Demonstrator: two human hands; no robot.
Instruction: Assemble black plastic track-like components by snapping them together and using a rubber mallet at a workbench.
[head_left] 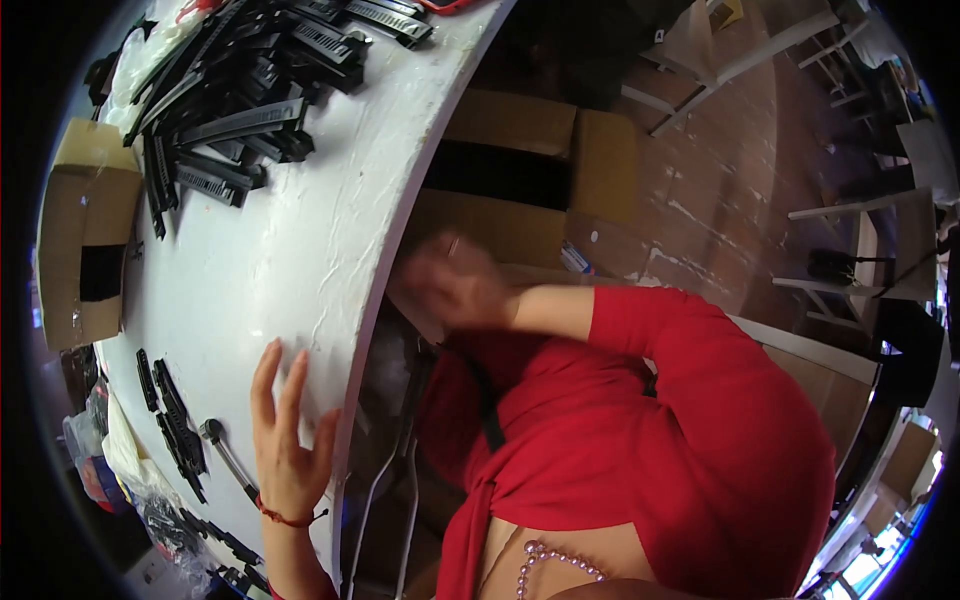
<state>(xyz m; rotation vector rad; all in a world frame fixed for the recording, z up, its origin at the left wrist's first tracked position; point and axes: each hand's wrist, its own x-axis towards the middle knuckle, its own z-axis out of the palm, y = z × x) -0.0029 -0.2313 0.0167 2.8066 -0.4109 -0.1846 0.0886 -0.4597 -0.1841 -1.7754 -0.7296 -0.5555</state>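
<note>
My left hand (290, 440) is over the white table (260, 260) near its edge, fingers spread and holding nothing. Just left of it lies a metal tool (228, 455) with a rounded head, like a ratchet; its lower end passes beside my wrist. Further left are several slim black plastic parts (178, 425). My right hand (455, 285) is off the table, in front of my body and near an open cardboard box (500, 225). Motion smears its fingers, so whether it holds anything does not show.
A heap of long black slotted parts (245, 120) covers the table's far end. Another cardboard box (90, 200) stands past the left edge, above some plastic bags (165, 520). Wooden chairs (850, 260) stand on the worn floor (715, 170) at right.
</note>
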